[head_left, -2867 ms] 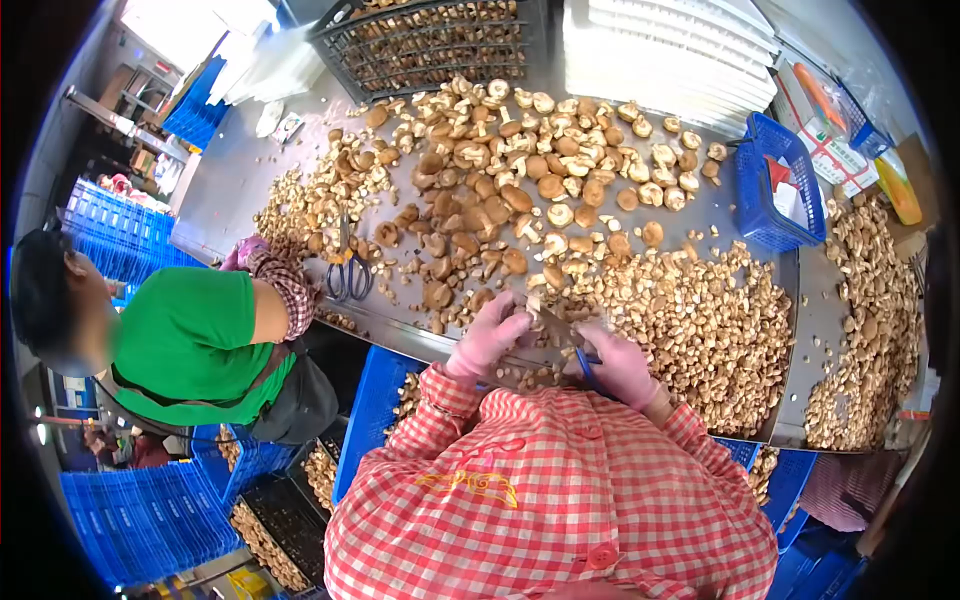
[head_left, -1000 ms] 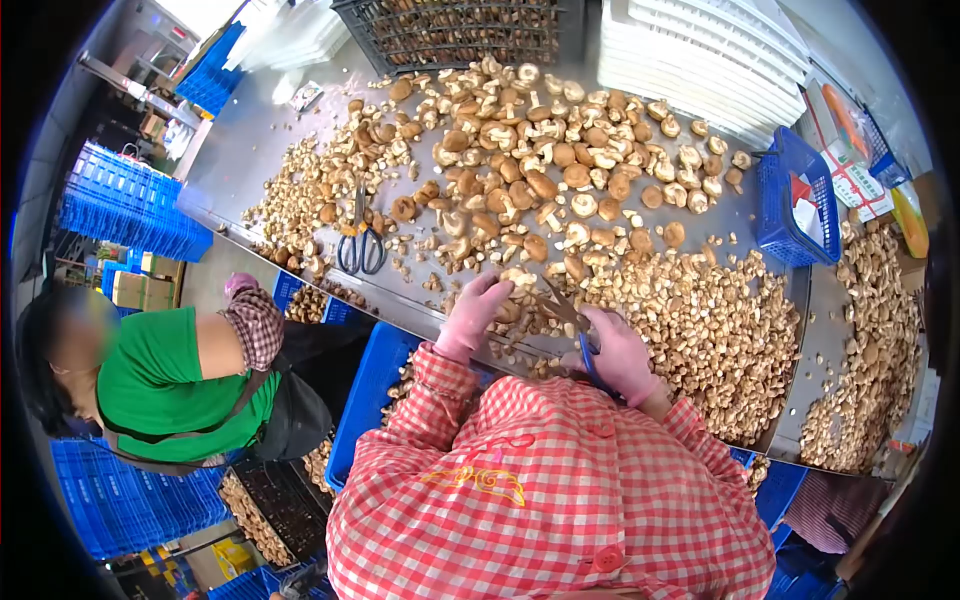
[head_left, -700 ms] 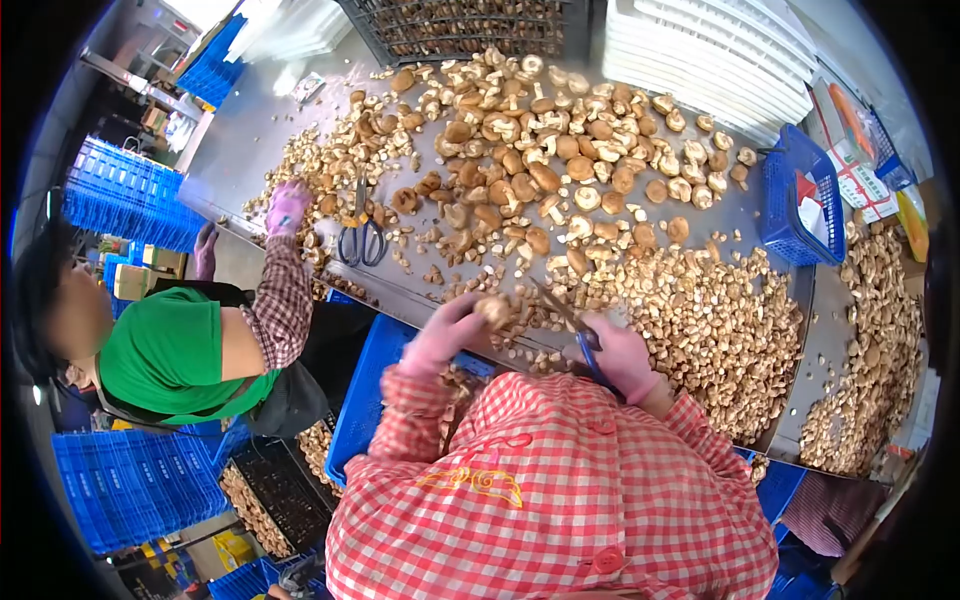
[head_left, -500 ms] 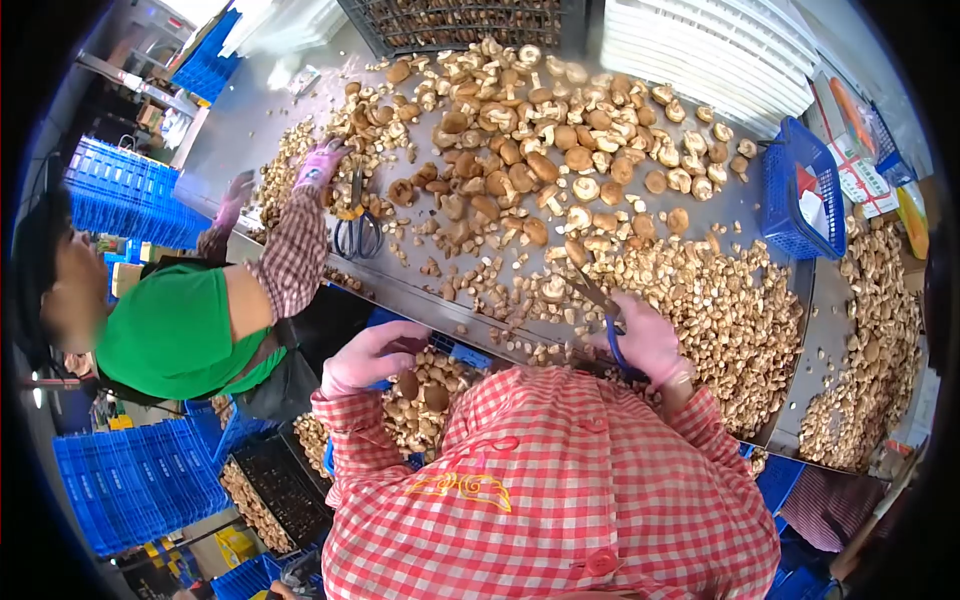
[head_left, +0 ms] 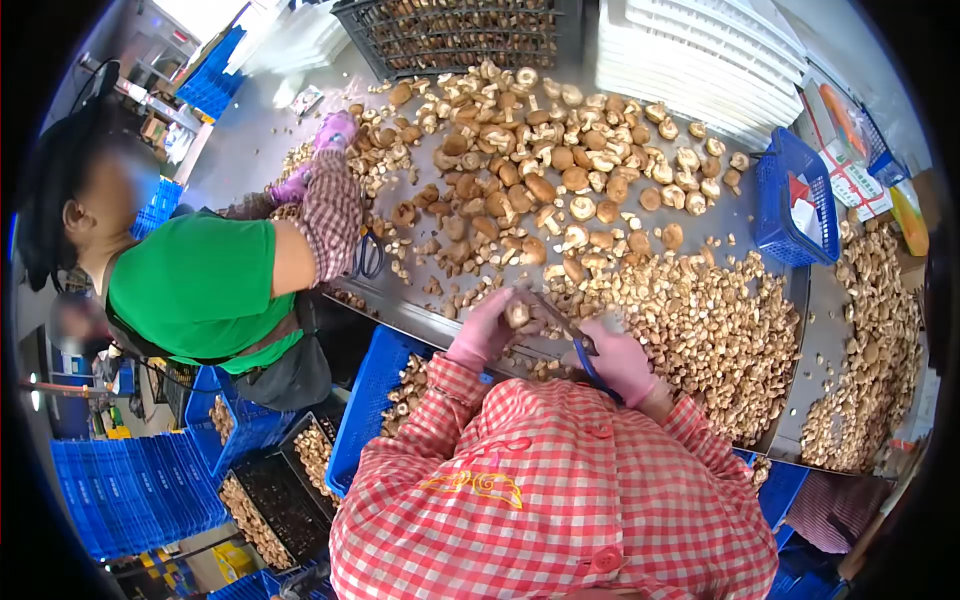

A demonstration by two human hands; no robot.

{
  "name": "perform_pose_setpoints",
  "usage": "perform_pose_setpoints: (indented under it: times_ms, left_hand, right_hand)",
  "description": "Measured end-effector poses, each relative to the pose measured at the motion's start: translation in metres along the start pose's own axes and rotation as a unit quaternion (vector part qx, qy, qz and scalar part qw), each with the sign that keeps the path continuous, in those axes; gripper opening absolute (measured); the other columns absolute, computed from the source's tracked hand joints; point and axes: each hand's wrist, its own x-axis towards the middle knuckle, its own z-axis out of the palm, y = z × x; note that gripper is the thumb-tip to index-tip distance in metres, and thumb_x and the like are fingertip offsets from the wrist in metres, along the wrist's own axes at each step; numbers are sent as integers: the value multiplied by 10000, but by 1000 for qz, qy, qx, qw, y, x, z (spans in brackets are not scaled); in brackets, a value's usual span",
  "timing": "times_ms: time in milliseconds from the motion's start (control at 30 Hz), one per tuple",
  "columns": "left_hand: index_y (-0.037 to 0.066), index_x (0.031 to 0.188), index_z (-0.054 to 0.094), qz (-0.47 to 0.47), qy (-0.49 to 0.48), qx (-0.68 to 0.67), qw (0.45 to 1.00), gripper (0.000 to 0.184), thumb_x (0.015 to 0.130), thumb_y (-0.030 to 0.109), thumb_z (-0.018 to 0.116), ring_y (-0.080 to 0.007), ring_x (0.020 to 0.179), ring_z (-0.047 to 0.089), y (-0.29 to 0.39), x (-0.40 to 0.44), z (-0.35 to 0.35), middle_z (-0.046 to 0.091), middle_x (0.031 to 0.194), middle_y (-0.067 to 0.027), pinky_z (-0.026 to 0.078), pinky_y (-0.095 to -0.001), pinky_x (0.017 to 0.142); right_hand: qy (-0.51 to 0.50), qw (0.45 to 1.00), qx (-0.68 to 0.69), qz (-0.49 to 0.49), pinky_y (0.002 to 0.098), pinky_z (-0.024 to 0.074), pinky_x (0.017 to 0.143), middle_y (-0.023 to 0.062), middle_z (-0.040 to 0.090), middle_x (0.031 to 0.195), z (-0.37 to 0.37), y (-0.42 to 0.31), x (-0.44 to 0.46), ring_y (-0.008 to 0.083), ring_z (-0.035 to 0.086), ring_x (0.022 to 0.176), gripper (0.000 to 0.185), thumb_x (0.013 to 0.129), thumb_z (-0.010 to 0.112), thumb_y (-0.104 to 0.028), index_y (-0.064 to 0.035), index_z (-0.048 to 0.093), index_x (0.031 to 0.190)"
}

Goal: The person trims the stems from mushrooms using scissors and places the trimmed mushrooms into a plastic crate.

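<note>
Head view: left hand (head_left: 488, 328), pink-gloved, narrowed round one mushroom (head_left: 517, 315) above the near edge of the table (head_left: 250, 125); right hand (head_left: 622, 364), likewise gloved, wrapped about the handles of the scissors (head_left: 586, 362). Mushroom is just beside the blades; contact, and how far the blades part, cannot be told. Scissors' long axis runs slantwise, handles near the body, tip pointing forward and leftward. Mushroom's stem direction unclear, fingers partly covering it. Judgement: both held low and close, so mushroom and blades meet within short reach. Whole mushrooms (head_left: 540, 185) lie ahead, small pieces (head_left: 715, 340) heap to the right, probably to keep the two apart. Crate (head_left: 365, 400) stands below the edge at left, likely for easy reach. Co-worker (head_left: 200, 290) in green stands at the left
</note>
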Motion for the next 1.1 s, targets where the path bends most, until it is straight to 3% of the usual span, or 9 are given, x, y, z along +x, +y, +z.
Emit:
perform_pose_setpoints:
  times_ms: [167,300,400,500,633,767,867,1000,1100]
  left_hand:
    - [27,1093,620,82,201,335,917,241,930,176,522,-277,862,655,39,28,20,677,956,-94,544,-381,793]
    - [78,1129,622,306,-20,849,431,338,801,160,624,-315,1033,603,53,89,-15,642,1101,-140,501,-405,906]
    - [176,1126,618,119,-1,916,383,363,765,174,657,-318,1010,610,55,107,3,619,1082,-101,522,-424,837]
    - [181,1063,648,167,7,924,343,283,786,137,608,-328,951,627,54,121,-7,636,1022,-101,527,-421,785]
    - [159,1073,640,238,32,887,394,300,780,107,605,-331,933,628,48,98,-4,645,977,-115,516,-428,788]
    - [97,1181,626,291,137,705,632,386,797,119,590,-284,843,650,34,63,9,684,945,-119,504,-391,744]
    - [-25,1141,625,155,178,344,909,310,878,138,630,-73,845,544,13,49,14,647,979,13,472,-250,737]
    - [-26,1090,646,151,182,288,928,284,907,189,615,-91,817,580,9,10,54,661,937,-30,479,-250,738]
    - [-32,1130,625,130,149,267,943,289,906,146,589,-71,816,571,6,-1,59,653,942,-10,465,-224,725]
  right_hand:
    - [49,997,65,-15,442,506,671,147,670,847,-2,14,-7,380,652,784,561,775,688,-559,-162,585,1157]
    - [79,997,15,-1,435,502,659,166,657,825,10,34,-2,386,643,759,553,749,726,-544,-130,595,1091]
    - [54,998,14,0,429,484,624,140,630,756,5,25,-3,354,637,709,449,773,734,-454,-109,576,1012]
    - [49,998,30,4,420,465,597,123,602,698,2,25,1,331,599,643,463,758,760,-459,-92,574,972]
    - [64,993,104,7,369,443,564,85,569,654,-5,16,-6,243,547,579,426,735,803,-385,-67,577,907]
    - [103,985,134,15,342,433,550,45,508,610,-10,8,-4,152,528,570,309,747,752,-265,-56,570,885]
    - [91,990,108,-7,347,467,654,65,574,772,-20,-5,-2,197,562,709,495,742,751,-300,-32,585,1124]
    - [115,992,41,-14,374,502,840,163,632,1113,-17,-7,-2,301,636,961,751,667,830,-362,-74,525,1290]
    - [138,989,2,-50,399,507,807,180,628,1075,-20,-15,-2,341,635,947,741,657,833,-389,-109,542,1278]
